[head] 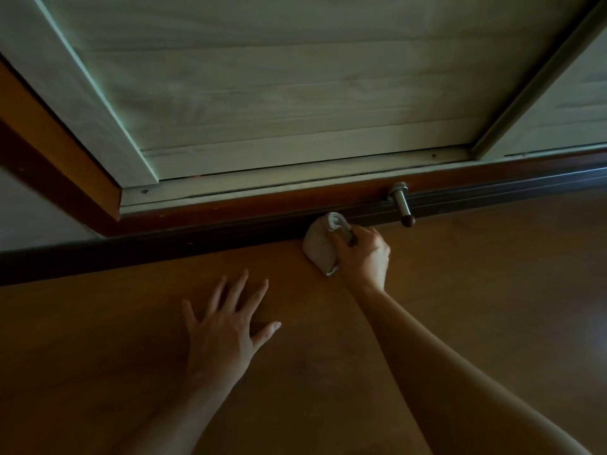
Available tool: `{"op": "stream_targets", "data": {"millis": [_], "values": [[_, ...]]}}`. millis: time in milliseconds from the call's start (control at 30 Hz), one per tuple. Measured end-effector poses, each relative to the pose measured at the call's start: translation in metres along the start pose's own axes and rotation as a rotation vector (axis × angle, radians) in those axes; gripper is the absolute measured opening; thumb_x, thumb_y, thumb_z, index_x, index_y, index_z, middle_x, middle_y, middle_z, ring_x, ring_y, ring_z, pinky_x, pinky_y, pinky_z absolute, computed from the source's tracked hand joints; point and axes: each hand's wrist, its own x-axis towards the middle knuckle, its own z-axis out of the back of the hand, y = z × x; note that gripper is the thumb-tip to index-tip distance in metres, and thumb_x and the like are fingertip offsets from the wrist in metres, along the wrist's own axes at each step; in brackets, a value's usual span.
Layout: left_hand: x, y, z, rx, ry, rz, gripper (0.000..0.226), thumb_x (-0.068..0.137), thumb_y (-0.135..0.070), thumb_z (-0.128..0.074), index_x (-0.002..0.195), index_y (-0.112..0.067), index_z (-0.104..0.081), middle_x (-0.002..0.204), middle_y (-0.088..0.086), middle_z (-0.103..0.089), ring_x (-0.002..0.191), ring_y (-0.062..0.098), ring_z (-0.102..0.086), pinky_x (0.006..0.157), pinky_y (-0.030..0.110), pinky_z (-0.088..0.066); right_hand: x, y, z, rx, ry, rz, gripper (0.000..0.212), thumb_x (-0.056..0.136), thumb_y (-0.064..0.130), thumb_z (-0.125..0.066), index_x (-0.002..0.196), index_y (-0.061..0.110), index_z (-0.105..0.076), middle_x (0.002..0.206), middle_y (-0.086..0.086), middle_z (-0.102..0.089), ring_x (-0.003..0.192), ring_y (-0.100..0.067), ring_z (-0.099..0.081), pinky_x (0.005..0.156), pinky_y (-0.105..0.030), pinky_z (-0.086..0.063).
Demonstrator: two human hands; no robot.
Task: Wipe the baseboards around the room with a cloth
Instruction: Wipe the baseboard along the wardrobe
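Observation:
A dark brown baseboard (197, 234) runs across the view where the wall meets the wooden floor. My right hand (364, 254) grips a bunched pale grey cloth (320, 244), and the top of the cloth touches the baseboard just left of a door stopper. My left hand (226, 326) lies flat on the floor with its fingers spread, a little in front of the baseboard and left of the cloth.
A metal door stopper (401, 205) with a dark rubber tip sticks out from the baseboard, right of the cloth. Above is a pale shuttered door (262, 93) in a wooden frame (59, 149). Brown wooden floor (492, 290) spreads on all sides.

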Motion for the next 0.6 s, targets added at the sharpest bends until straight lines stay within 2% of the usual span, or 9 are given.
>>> {"op": "stream_targets", "data": {"millis": [100,200,267,367,467,600], "values": [[0.003,-0.002,-0.003,0.009,-0.001,0.002,0.078,0.083,-0.085,-0.012,0.15,-0.056,0.013,0.166,-0.014,0.02,0.154,0.021,0.014,0.116,0.071,-0.009,0.016,-0.022,0.017,0.099,-0.058,-0.191,0.028,0.083,0.04,-0.076,0.095,0.015,-0.073,0.092,0.002,-0.066,0.087,-0.018,-0.063,0.078,-0.041,-0.055],[0.004,-0.002,-0.006,-0.022,-0.026,0.009,0.077,0.082,-0.086,-0.015,0.15,-0.057,0.008,0.165,-0.015,0.017,0.154,0.021,0.011,0.114,0.073,-0.009,0.022,-0.031,0.025,0.206,-0.119,-0.322,0.027,0.081,0.044,-0.077,0.092,0.02,-0.073,0.091,0.008,-0.064,0.086,-0.011,-0.062,0.08,-0.035,-0.056],[0.004,-0.003,-0.007,-0.024,-0.02,0.011,0.076,0.081,-0.086,-0.015,0.149,-0.058,0.008,0.163,-0.017,0.02,0.154,0.021,0.011,0.114,0.073,-0.009,0.022,-0.031,0.026,0.228,-0.12,-0.324,0.027,0.08,0.044,-0.077,0.094,0.021,-0.073,0.093,0.009,-0.064,0.088,-0.01,-0.062,0.079,-0.03,-0.055],[0.005,-0.003,-0.005,-0.016,-0.012,0.014,0.076,0.081,-0.086,-0.014,0.147,-0.06,0.011,0.162,-0.017,0.024,0.154,0.021,0.014,0.115,0.072,-0.007,0.026,-0.034,0.027,0.205,-0.086,-0.289,0.024,0.078,0.045,-0.079,0.09,0.025,-0.071,0.093,0.008,-0.065,0.091,-0.013,-0.063,0.078,-0.029,-0.052],[0.005,-0.003,-0.004,-0.022,-0.028,0.006,0.076,0.081,-0.086,-0.014,0.148,-0.059,0.009,0.164,-0.015,0.02,0.154,0.021,0.012,0.115,0.072,-0.008,0.032,-0.04,0.031,0.24,-0.113,-0.366,0.046,0.075,0.046,-0.081,0.11,0.017,-0.071,0.099,0.007,-0.064,0.096,-0.014,-0.063,0.086,-0.035,-0.055],[0.004,-0.001,-0.008,-0.026,-0.035,-0.001,0.075,0.082,-0.089,-0.008,0.15,-0.059,0.003,0.166,-0.015,0.014,0.154,0.022,0.008,0.113,0.073,-0.011,0.029,-0.041,0.029,0.273,-0.178,-0.422,0.06,0.073,0.052,-0.08,0.119,0.016,-0.068,0.109,0.002,-0.066,0.1,-0.012,-0.06,0.091,-0.034,-0.054]]}}
